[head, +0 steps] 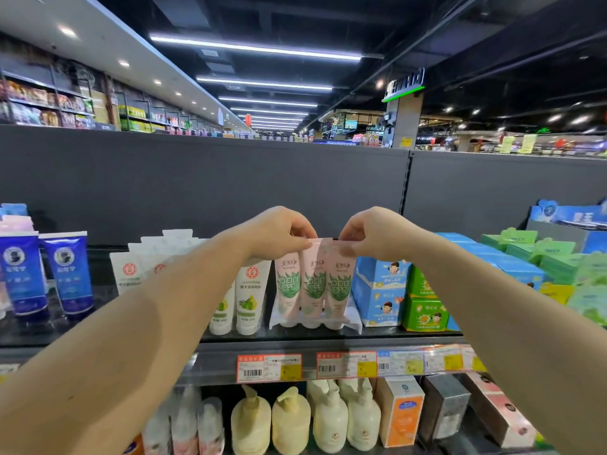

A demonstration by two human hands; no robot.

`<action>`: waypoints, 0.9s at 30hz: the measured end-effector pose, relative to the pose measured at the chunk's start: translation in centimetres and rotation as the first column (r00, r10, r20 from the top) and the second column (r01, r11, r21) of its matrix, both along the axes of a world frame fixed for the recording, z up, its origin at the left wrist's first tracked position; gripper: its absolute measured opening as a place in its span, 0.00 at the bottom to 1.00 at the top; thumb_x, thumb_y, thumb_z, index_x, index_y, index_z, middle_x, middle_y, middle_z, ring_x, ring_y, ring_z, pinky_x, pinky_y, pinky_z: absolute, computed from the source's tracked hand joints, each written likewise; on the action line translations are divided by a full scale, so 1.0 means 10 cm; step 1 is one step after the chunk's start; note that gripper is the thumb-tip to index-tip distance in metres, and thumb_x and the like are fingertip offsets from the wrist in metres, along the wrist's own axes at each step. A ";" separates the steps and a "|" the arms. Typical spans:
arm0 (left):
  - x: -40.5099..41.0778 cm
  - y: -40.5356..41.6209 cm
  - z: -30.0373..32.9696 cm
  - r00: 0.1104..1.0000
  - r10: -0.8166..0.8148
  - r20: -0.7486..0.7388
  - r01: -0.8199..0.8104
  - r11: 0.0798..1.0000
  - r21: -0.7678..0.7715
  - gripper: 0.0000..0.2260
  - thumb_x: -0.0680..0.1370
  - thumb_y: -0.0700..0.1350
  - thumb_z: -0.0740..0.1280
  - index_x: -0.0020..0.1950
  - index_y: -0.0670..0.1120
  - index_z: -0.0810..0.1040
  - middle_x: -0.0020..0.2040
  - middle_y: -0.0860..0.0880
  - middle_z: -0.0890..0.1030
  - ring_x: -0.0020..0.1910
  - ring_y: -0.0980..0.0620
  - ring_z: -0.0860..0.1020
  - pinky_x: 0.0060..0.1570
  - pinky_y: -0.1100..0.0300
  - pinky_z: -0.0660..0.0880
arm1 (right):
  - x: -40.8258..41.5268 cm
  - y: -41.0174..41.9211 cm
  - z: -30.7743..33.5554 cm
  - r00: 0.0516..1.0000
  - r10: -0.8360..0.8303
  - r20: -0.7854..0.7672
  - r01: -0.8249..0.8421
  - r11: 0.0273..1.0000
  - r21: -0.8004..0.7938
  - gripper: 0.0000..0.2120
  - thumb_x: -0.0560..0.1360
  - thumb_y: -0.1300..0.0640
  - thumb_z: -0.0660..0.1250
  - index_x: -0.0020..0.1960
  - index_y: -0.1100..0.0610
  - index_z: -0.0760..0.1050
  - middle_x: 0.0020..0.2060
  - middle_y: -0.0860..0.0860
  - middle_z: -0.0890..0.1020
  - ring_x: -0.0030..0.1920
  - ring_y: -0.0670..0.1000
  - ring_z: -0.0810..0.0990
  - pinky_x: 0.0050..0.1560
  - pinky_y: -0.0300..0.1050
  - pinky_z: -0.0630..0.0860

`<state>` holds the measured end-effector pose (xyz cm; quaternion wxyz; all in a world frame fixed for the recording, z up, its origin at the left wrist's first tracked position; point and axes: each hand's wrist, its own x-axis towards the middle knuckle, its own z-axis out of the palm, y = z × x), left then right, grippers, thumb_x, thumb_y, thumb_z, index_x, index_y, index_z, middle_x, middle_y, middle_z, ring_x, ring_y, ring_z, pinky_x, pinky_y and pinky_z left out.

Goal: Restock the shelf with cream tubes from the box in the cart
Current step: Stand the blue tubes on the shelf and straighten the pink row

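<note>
Three pink cream tubes (313, 285) with green aloe labels stand cap-down in a row on the top shelf (295, 339), in a clear plastic tray. My left hand (279, 233) pinches the crimped top edge of the tubes on the left side. On the right side, my right hand (368, 236) pinches the same top edges. Both arms reach forward over the shelf front. The box and the cart are out of view.
White tubes (249, 295) stand just left of the pink ones, blue tubes (69, 277) further left. Blue and green cartons (382, 292) crowd the right. Price tags (269, 367) line the shelf edge; pump bottles (290, 421) fill the shelf below. A dark back panel (197, 185) rises behind.
</note>
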<state>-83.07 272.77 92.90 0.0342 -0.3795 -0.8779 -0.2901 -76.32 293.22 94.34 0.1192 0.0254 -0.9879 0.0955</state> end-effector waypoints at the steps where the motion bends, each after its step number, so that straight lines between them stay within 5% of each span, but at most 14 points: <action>1: -0.01 0.00 0.00 1.000 0.004 -0.001 -0.004 1.000 0.002 0.05 0.79 0.47 0.68 0.52 0.54 0.83 0.47 0.54 0.82 0.47 0.56 0.80 0.47 0.61 0.76 | 0.00 0.00 -0.01 1.000 0.004 -0.005 -0.004 1.000 0.001 0.04 0.74 0.47 0.71 0.48 0.44 0.79 0.43 0.40 0.81 0.44 0.43 0.79 0.52 0.48 0.79; 13: -0.03 0.02 -0.05 0.999 0.000 0.047 -0.003 0.999 0.053 0.11 0.79 0.47 0.68 0.60 0.52 0.80 0.54 0.56 0.80 0.54 0.60 0.77 0.53 0.61 0.73 | 0.03 -0.02 -0.07 1.000 -0.019 -0.021 0.018 0.998 -0.052 0.04 0.76 0.48 0.68 0.51 0.44 0.77 0.45 0.41 0.82 0.48 0.45 0.80 0.52 0.49 0.80; 19: 0.01 -0.02 0.00 1.000 0.008 0.028 -0.007 1.000 -0.013 0.06 0.79 0.47 0.67 0.53 0.54 0.82 0.49 0.57 0.80 0.49 0.59 0.78 0.44 0.65 0.71 | 0.07 -0.03 -0.03 0.994 -0.091 -0.055 0.093 0.994 0.049 0.05 0.78 0.46 0.64 0.47 0.44 0.78 0.43 0.41 0.82 0.32 0.43 0.73 0.45 0.45 0.73; 27: 0.02 -0.01 -0.02 0.999 0.006 0.046 -0.007 1.000 0.025 0.06 0.79 0.46 0.67 0.53 0.53 0.82 0.50 0.56 0.81 0.50 0.58 0.78 0.45 0.64 0.73 | 0.00 -0.06 -0.02 0.992 -0.120 -0.042 0.122 0.991 0.054 0.04 0.79 0.48 0.64 0.47 0.43 0.76 0.42 0.40 0.80 0.35 0.41 0.73 0.54 0.51 0.75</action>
